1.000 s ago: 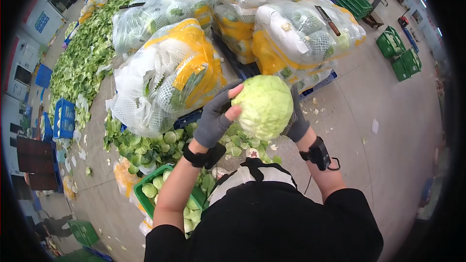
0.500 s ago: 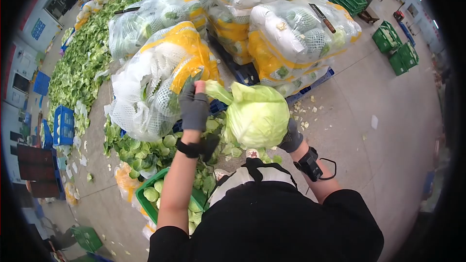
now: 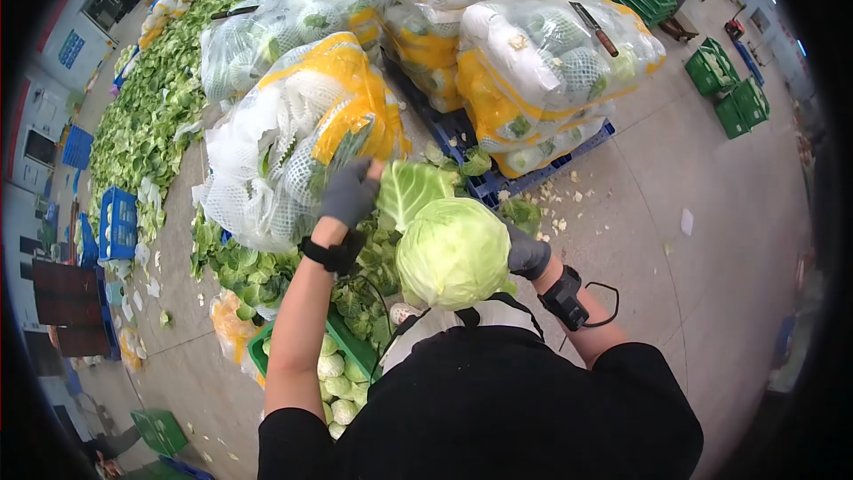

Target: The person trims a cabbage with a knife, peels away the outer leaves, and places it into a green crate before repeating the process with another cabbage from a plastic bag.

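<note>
A round pale green cabbage (image 3: 455, 253) is held in front of my body. My right hand (image 3: 528, 250), in a grey glove, is against the cabbage's right side, its fingers partly hidden behind it. My left hand (image 3: 352, 191), also gloved with bare fingertips, is closed at the edge of a wide outer leaf (image 3: 416, 189) that stands away from the head at the upper left. Beyond my left hand is a plastic bag (image 3: 293, 156) of net-wrapped cabbages with yellow bands.
More filled bags (image 3: 551, 71) sit on a blue pallet (image 3: 542, 173); a knife (image 3: 593, 28) lies on top. A green crate (image 3: 360, 348) of cabbages is by my left forearm. Loose leaves (image 3: 147, 124) form a long pile at left. Green crates (image 3: 742, 107) stand at right.
The outer leaf has come away from the head's top and spread out, with my left hand slightly lower and farther left. The cabbage has moved a little toward me.
</note>
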The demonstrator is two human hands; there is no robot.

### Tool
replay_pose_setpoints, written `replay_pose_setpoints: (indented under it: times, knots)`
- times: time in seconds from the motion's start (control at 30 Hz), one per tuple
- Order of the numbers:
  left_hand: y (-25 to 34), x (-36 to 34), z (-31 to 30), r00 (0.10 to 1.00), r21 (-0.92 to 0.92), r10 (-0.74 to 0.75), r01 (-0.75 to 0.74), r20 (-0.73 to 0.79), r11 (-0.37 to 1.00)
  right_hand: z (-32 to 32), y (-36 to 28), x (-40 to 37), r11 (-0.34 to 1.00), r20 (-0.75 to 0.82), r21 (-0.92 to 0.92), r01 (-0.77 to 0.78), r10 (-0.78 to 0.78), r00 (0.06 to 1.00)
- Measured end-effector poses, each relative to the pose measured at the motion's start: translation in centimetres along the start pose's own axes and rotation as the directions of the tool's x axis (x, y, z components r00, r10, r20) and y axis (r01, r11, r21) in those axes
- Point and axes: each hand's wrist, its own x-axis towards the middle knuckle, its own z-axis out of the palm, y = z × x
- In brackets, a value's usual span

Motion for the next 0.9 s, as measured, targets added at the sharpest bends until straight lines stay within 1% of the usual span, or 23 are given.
replay_pose_setpoints:
  times: [0.03,0.07,0.1,0.13,0.17,0.2,0.23,0.27,0.3,0.33,0.37,0.4,0.43,0.47,0.5,0.57,0.63,0.67,0.7,0.73,0.77,0.83,0.9]
  knots:
    - [-0.3,-0.6,-0.3,0.979,0.316,-0.162,0.115,0.128,0.942,-0.1,0.3,0.1,1.0,-0.027,-0.004,-0.018,0.018,0.999]
    - [-0.5,-1.6,0.1,0.978,0.318,-0.164,0.117,0.125,0.941,-0.4,0.8,0.2,1.0,-0.024,-0.001,-0.018,0.018,1.0]
    - [-0.1,-3.0,0.6,0.97,-0.05,-0.222,0.227,0.095,0.973,-0.7,1.5,0.3,0.98,-0.012,0.198,-0.034,0.037,0.999]
    - [0.1,-4.2,0.9,0.955,-0.415,-0.283,0.292,0.085,0.862,-1.0,1.8,0.4,0.921,0.003,0.387,-0.049,0.052,0.999]
    - [-0.6,-4.9,1.1,0.936,-0.721,-0.173,0.348,0.308,0.599,-1.3,1.6,0.6,0.921,0.005,0.385,-0.049,0.051,0.999]
    - [0.5,-5.8,1.7,0.88,-0.799,-0.075,0.459,0.469,0.39,-1.7,1.4,0.8,0.958,-0.04,0.285,0.007,0.004,0.999]
    - [3.6,-6.6,2.3,0.832,-0.826,0.139,0.485,0.537,0.288,-2.0,1.1,0.9,0.982,-0.08,0.181,0.051,-0.037,0.996]
    - [5.3,-7.4,2.9,0.848,-0.82,0.075,0.479,0.524,0.313,-1.9,0.0,1.0,0.995,-0.054,0.07,0.075,-0.072,0.996]
    - [6.1,-7.7,3.3,0.863,-0.813,0.015,0.47,0.505,0.343,-1.8,-0.8,1.2,0.996,-0.047,0.065,0.068,-0.065,0.997]
    - [5.5,-7.6,3.8,0.868,-0.819,0.014,0.463,0.496,0.338,-1.6,-1.4,1.4,0.989,-0.043,-0.054,0.14,-0.143,0.989]
    - [4.4,-7.4,4.4,0.938,-0.883,0.051,0.303,0.342,0.358,-1.4,-1.6,1.7,0.962,-0.03,-0.169,0.213,-0.221,0.975]
    - [4.4,-7.0,4.4,0.978,-0.917,0.095,0.135,0.183,0.376,-1.6,-1.2,2.1,0.961,-0.026,-0.171,0.216,-0.224,0.974]
    - [4.5,-7.1,4.6,0.978,-0.917,0.095,0.137,0.185,0.375,-1.8,-0.2,2.4,0.962,-0.121,-0.15,0.226,-0.245,0.962]
    - [4.7,-7.5,4.9,0.996,-0.845,0.077,-0.009,0.038,0.534,-1.7,0.6,2.4,0.964,-0.219,-0.129,0.234,-0.258,0.941]
    - [5.2,-7.7,5.0,0.99,-0.724,0.087,-0.141,-0.111,0.675,-1.3,0.9,2.3,0.965,-0.224,-0.13,0.23,-0.254,0.941]
    - [5.2,-7.8,5.1,0.994,-0.727,0.061,-0.109,-0.093,0.678,-0.1,1.3,2.3,0.977,-0.313,0.108,0.185,-0.144,0.939]
    - [5.0,-8.0,5.8,0.982,-0.611,0.032,-0.142,-0.187,0.779,0.4,1.5,2.0,0.981,-0.32,0.073,0.179,-0.147,0.936]
    - [4.7,-8.1,5.8,0.982,-0.611,0.026,-0.138,-0.189,0.78,0.4,2.1,1.7,0.977,-0.356,0.066,0.205,-0.169,0.919]
    - [4.4,-8.1,5.5,0.947,-0.323,0.159,-0.249,-0.281,0.913,0.5,2.3,1.6,0.971,-0.39,0.06,0.229,-0.189,0.901]
    - [4.3,-8.1,5.1,0.895,0.002,0.312,-0.329,-0.319,0.944,0.4,2.2,1.5,0.971,-0.393,0.044,0.234,-0.199,0.898]
    - [4.2,-8.2,4.9,0.896,0.004,0.308,-0.324,-0.321,0.946,0.4,1.9,1.2,0.972,-0.39,0.048,0.231,-0.194,0.9]
    - [4.7,-8.0,4.2,0.871,0.364,0.368,-0.244,-0.325,0.899,0.5,0.9,0.9,0.967,-0.311,-0.048,0.25,-0.252,0.916]
    - [4.3,-6.9,3.4,0.85,0.429,0.417,-0.262,-0.323,0.865,0.5,0.9,0.4,0.973,-0.32,-0.02,0.231,-0.225,0.92]
